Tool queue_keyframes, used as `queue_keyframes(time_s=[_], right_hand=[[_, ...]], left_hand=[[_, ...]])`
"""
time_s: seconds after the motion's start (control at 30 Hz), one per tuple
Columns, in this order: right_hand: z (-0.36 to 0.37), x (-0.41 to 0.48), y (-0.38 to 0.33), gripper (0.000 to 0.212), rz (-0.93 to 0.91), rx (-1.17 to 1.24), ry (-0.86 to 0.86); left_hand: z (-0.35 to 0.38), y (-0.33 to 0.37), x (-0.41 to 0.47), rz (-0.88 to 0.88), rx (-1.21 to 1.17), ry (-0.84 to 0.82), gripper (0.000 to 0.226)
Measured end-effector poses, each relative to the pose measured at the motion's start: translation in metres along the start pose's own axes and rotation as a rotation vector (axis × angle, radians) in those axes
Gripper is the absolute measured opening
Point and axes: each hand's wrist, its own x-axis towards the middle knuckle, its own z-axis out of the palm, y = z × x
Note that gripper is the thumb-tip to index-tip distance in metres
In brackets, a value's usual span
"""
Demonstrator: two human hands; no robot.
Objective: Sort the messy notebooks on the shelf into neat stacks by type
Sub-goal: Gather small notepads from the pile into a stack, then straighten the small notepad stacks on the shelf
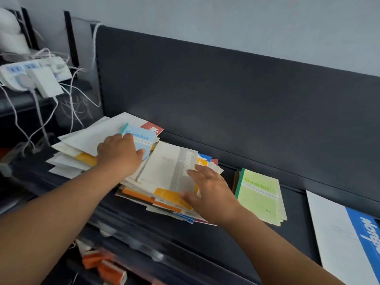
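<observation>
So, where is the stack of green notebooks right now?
In the head view, the green notebooks lie on the shelf right of centre, between the messy pile under the right hand and the white-and-blue notebook.

A pale grey-blue wall (226, 15) runs across the top, evenly and softly lit; in front of it stands the dark charcoal back panel (226, 85) of a shelf (298, 221), with a faint sheen across its upper part; a clear plastic strip (127, 239) lines the shelf's front edge; below it, a lower tier holds orange and white packs (107, 268), blurred; to the left, black uprights (71, 38) carry a neighbouring ledge with a white power strip (30, 75) on it; white cables (72, 103) hang tangled beneath it.
</observation>
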Motion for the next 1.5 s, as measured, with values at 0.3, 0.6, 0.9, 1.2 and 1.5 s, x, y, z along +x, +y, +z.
queue_keyframes(time_s=[0.3,0.6,0.9,1.2,1.5], right_hand=[[0.019,0.023,-0.023,0.076,0.056,-0.03,-0.186],[0.019,0.02,-0.031,0.07,0.11,0.071,-0.086],[0.005,0.005,-0.026,0.052,0.159,0.407,0.184],[-0.023,-0.003,0.017,0.032,0.579,1.372,0.349],[-0.028,-0.041,0.107,0.045,0.78,0.817,0.517]], left_hand=[[0.021,-0.033,0.041,-0.006,0.021,-0.013,0.051],[0.02,-0.024,0.049,-0.079,-0.463,0.059,0.041],[-0.018,-0.005,0.02,-0.139,-1.248,0.053,0.017],[-0.016,0.099,-0.065,-0.121,-1.386,-0.493,0.015],[-0.009,0.067,-0.048,0.194,-0.575,-0.294,0.044]])
